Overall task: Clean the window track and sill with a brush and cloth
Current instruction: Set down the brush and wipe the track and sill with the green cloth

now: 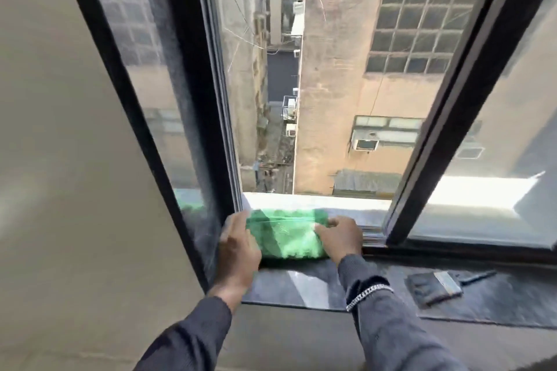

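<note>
Cloth (286, 236), green and fluffy, is folded into a fat pad and lies across the window track (372, 233), at about 12 o'clock from the person. I think it is folded thick so it can push down into the grooves and pick up the dirt. The window is slid open here, so the track is bare and easy to reach.

The left hand (238, 247) is at the 9 o'clock end of the cloth. Its fingers are spread wide and lie flat on the cloth edge, next to the dark window frame (208, 141). It presses; it does not pinch. The right hand (339, 235) is at the 3 o'clock end. Its fingers are bent a little and rest on top of the cloth. Whether the thumb tucks under, I cannot tell. Two hands at the two ends keep the pad from bunching up, I think.

The brush (434, 286) lies by itself on the dark sill (301, 286), at 3 o'clock from the hands and well apart from them. Nobody is touching it. It looks parked close by for later.
</note>
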